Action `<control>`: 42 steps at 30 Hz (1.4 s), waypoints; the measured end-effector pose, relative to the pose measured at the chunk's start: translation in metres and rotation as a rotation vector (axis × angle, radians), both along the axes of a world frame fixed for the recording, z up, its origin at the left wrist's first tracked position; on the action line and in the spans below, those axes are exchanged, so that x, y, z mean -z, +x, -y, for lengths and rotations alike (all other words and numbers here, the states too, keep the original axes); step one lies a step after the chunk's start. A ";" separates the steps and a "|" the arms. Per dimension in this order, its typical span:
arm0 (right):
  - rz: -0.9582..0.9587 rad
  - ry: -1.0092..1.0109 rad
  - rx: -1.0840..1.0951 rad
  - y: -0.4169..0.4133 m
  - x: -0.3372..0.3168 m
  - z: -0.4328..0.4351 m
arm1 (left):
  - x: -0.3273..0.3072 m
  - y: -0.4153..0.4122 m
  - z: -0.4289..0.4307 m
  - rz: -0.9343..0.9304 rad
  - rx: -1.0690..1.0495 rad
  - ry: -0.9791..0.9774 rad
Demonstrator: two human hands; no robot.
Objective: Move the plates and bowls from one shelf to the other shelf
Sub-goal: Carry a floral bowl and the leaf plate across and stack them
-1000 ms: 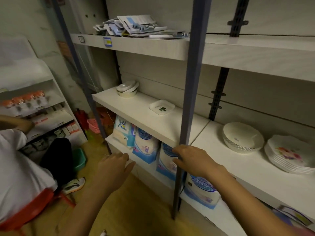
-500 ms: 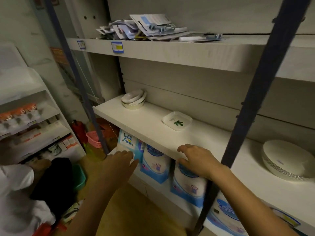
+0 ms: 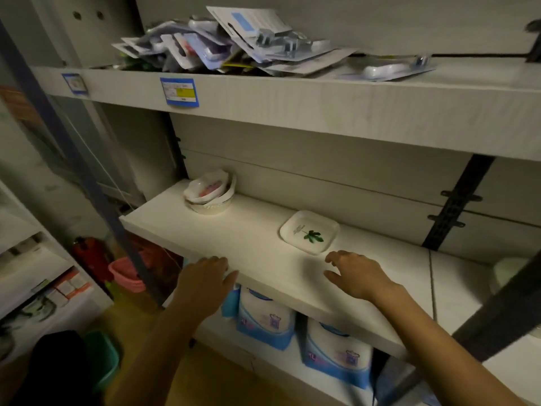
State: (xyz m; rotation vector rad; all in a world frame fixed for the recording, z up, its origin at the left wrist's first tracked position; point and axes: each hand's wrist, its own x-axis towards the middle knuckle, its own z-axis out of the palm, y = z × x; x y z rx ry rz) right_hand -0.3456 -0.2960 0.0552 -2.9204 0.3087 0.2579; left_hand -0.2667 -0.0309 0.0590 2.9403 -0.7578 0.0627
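A small square white plate with a green leaf (image 3: 309, 231) lies on the middle white shelf (image 3: 257, 244). At the shelf's far left end stands a stack of small white bowls (image 3: 211, 192). My right hand (image 3: 355, 273) hovers over the shelf just in front of the square plate, fingers apart, holding nothing. My left hand (image 3: 205, 281) is at the shelf's front edge, open and empty. A white bowl (image 3: 508, 273) shows partly at the right edge, behind a dark post.
The upper shelf (image 3: 292, 98) holds a pile of packaged goods (image 3: 234, 45). Blue and white packs (image 3: 265, 320) fill the shelf below. Dark posts stand at left (image 3: 67, 159) and right (image 3: 503, 309). A pink basket (image 3: 124, 273) and another rack (image 3: 38, 282) are at the left.
The view has swung left and closer to the middle shelf. My right hand moved from the shelf edge up over the shelf, near the square plate; my left hand rose to the shelf edge.
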 end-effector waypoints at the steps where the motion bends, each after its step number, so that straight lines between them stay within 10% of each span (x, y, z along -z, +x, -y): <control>1: -0.005 -0.003 0.035 0.008 0.002 0.001 | 0.001 0.014 0.000 -0.003 0.016 -0.003; 17: 0.033 0.404 1.048 0.140 0.075 0.001 | 0.007 0.201 -0.042 -0.048 0.262 -0.004; 25: -0.126 0.275 0.979 0.146 0.075 -0.008 | 0.013 0.245 -0.055 -0.086 0.226 -0.063; 34: 0.138 0.303 0.840 0.136 0.059 -0.043 | 0.014 0.300 -0.072 -0.118 -0.139 -0.289; 42: 0.249 0.354 0.815 0.134 0.032 -0.095 | 0.046 0.374 -0.072 -0.599 -0.355 -0.335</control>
